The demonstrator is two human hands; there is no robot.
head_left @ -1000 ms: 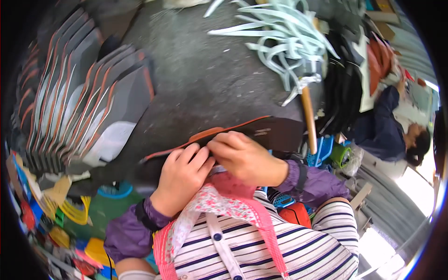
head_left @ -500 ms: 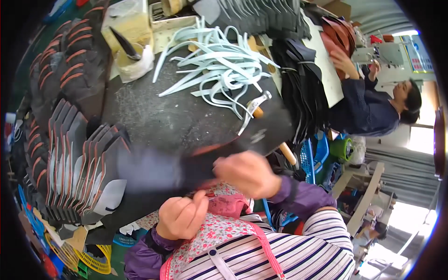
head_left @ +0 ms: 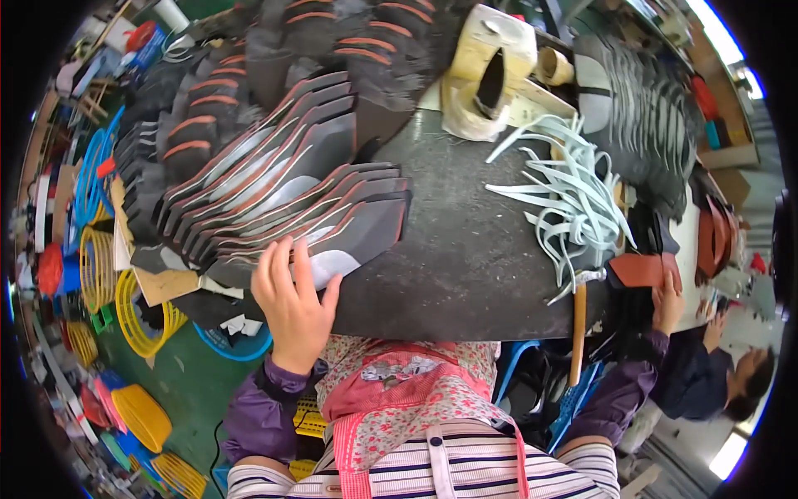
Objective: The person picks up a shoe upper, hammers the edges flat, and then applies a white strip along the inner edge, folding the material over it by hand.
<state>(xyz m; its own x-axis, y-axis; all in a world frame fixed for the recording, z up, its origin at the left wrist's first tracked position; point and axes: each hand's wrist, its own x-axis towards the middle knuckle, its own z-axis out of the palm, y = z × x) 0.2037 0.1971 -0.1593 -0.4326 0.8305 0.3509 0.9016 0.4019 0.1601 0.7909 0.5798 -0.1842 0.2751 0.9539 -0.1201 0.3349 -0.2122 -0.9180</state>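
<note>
The left hand (head_left: 293, 308), fingers spread wide, is at the near side of two fanned stacks of grey panels (head_left: 370, 223); whether it touches them is unclear. The right hand (head_left: 665, 308) pinches one brown piece (head_left: 637, 271) on the right. Just left of that, one hammer (head_left: 578, 328) has its handle past the near table edge. Farther off lie pale straps (head_left: 573, 195), too tangled to count. Bare table (head_left: 453, 279) opens between panels and straps.
</note>
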